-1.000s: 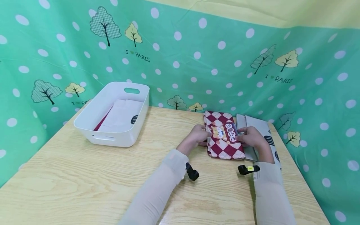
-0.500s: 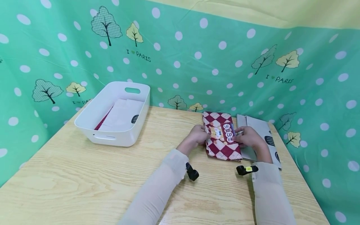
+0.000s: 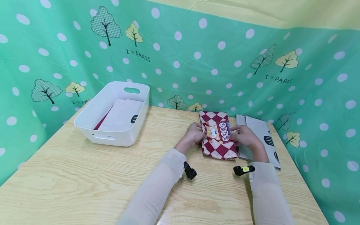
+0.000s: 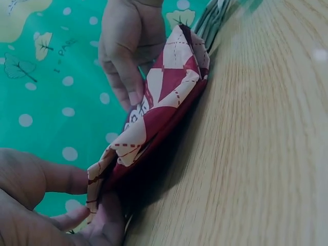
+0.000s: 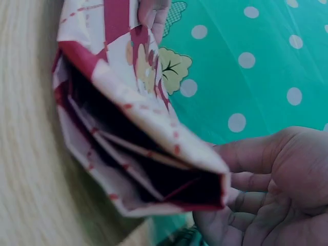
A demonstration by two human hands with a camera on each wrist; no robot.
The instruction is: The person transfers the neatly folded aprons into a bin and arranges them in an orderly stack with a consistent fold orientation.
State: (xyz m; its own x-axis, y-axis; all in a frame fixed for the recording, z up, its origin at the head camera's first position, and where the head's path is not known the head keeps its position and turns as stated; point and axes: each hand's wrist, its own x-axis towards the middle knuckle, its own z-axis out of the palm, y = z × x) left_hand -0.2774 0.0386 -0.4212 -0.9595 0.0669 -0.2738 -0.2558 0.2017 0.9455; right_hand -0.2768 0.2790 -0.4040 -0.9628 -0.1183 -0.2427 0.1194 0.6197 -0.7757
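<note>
In the head view a folded red-and-white diamond-patterned cloth, with a cartoon animal and lettering on top, is held between both hands. My left hand pinches its left edge, thumb above and fingers beneath. On the opposite edge, the right hand grips it the same way, close beside a folded grey cloth. Seen from the left wrist, the patterned cloth tilts, its near side raised off the table. The right wrist view shows several stacked layers in the fold, beside the right thumb and fingers.
A white plastic basket stands at the back left, holding folded white fabric with a black print and a strip of dark red. A green dotted curtain hangs behind the wooden table.
Both hands have shifted slightly left, carrying the patterned cloth with them. More of the grey cloth on the right is uncovered. The basket stays in place.
</note>
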